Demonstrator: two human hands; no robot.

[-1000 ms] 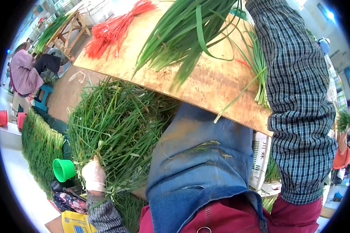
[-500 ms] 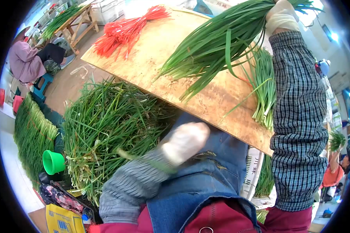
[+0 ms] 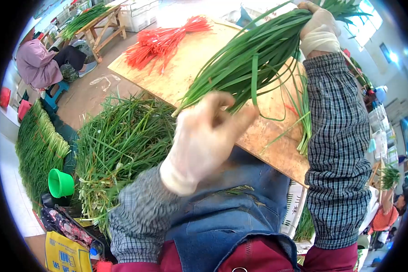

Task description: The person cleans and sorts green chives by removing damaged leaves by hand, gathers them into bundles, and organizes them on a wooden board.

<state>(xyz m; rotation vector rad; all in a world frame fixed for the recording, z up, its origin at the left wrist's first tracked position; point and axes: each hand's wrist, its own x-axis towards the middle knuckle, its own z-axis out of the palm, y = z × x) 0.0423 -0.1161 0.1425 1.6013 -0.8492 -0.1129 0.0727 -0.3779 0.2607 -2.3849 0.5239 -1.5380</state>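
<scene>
My right hand (image 3: 319, 31), in a pale glove, is closed around a bunch of long green garlic chives (image 3: 258, 54) and holds it raised over the wooden board. The leaf ends fan down to the left. My left hand (image 3: 201, 140), also gloved and slightly blurred, is at the lower end of this bunch, thumb and fingers apart and curved. Whether it touches the leaves I cannot tell. Another small bunch of chives (image 3: 305, 122) lies on the board beside my right sleeve.
Red ties (image 3: 161, 43) lie on the wooden board (image 3: 140, 75). A big heap of loose chives (image 3: 122, 140) is at the left, near a green cup (image 3: 61, 183) and stacked chives (image 3: 38, 145). A seated person (image 3: 36, 63) is farther back; another person (image 3: 385, 217) is at right.
My left hand has come up from my lap to the hanging chives, and its fingers have spread. My right hand still holds the bunch, a little farther left in view.
</scene>
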